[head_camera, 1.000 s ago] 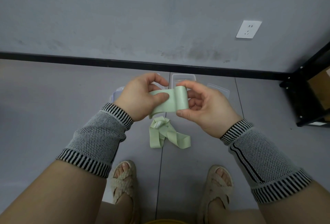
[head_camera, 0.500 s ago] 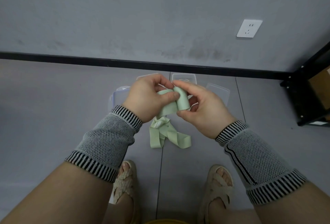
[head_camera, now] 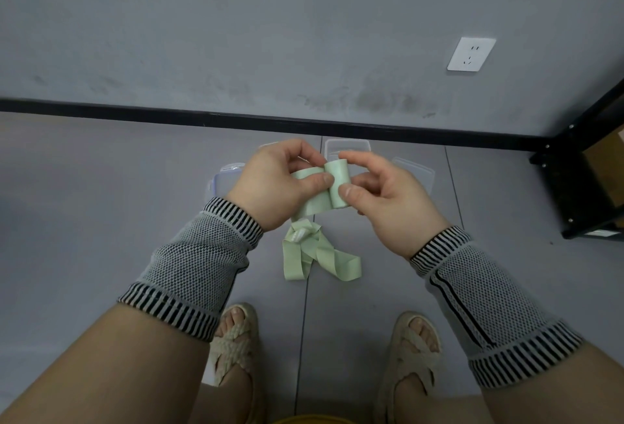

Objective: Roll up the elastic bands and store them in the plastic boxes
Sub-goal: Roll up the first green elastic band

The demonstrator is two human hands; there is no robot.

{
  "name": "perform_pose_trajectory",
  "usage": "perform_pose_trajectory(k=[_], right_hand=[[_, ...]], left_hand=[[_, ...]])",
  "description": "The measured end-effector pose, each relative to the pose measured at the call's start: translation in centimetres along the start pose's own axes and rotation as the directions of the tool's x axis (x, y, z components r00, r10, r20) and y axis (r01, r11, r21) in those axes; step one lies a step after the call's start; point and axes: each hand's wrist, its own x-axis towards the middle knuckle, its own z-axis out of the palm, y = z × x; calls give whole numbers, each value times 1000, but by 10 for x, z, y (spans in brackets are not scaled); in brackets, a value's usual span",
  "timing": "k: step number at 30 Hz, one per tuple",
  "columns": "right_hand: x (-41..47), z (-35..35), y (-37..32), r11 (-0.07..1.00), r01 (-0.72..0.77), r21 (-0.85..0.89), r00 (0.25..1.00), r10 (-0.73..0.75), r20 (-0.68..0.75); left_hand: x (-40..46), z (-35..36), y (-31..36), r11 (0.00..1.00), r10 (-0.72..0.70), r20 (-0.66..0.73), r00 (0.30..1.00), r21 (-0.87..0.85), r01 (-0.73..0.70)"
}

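A: Hands first.

B: Left hand (head_camera: 273, 183) and right hand (head_camera: 388, 200) are raised close together above the floor (head_camera: 101, 221), both gripping one band (head_camera: 324, 190). Right thumb and forefinger pinch its rolled end, a short smooth cylinder. Left thumb presses the flat unrolled strip just left of the roll.

A: Material and axis?

B: Pale green, flat, ribbon-like, faint sheen. The roll's long axis runs toward the wall (head_camera: 270, 35), tilted slightly. The loose tail hangs down from the hands to a crumpled heap (head_camera: 317, 254) on the floor, below the roll.

A: Wrists?

B: Grey mesh-knit sleeves (head_camera: 196, 261) with black-and-white striped cuffs on both forearms.

A: Containers?

B: Clear plastic boxes (head_camera: 347, 150) sit on the floor beyond the roll, partly hidden by the hands; one shows left of it, one behind, one right. Contents cannot be told.

A: Surroundings?

B: Grey tiled floor. Woven sandals (head_camera: 412, 352) below the roll. A white socket (head_camera: 471, 53) on the wall above and right. A black rack (head_camera: 587, 167) far right.
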Motion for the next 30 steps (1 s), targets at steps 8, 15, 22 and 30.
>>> perform_pose_trajectory(k=[8,15,22,30], right_hand=[[0,-2,-2,993,22,113,1000,-19,-21],[0,0,-2,994,107,23,989,-104,-105],[-1,0,0,998,70,6,995,-70,68],[-1,1,0,994,110,-24,994,-111,-22]], left_hand=[[-2,-1,7,1000,13,-6,1000,-16,-13],[-2,4,7,995,44,-6,999,-91,-44],[2,0,-1,997,18,6,1000,-73,-18],[1,4,1,992,-4,-48,999,-123,-2]])
